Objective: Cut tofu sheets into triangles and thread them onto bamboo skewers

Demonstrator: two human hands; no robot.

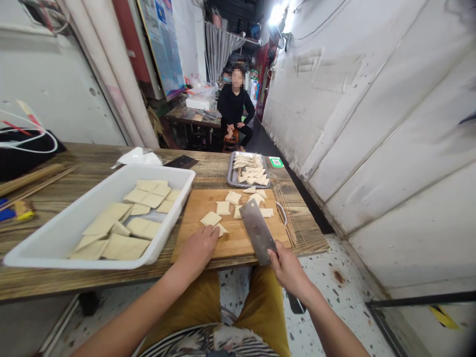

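A wooden cutting board lies in front of me with several pale square pieces on it. My left hand rests at the board's left side, its fingertips touching a pale piece at the near left of the group. In my right hand is a wide cleaver, its blade slanting up and left over the right half of the board. The blade partly hides pieces beneath it. Its dark handle shows below my fingers.
A white tub of pale slabs stands left. Behind the board is a metal tray of skewered pieces. Thin sticks lie along the board's right edge. A person in black sits beyond the table; a wall runs along the right.
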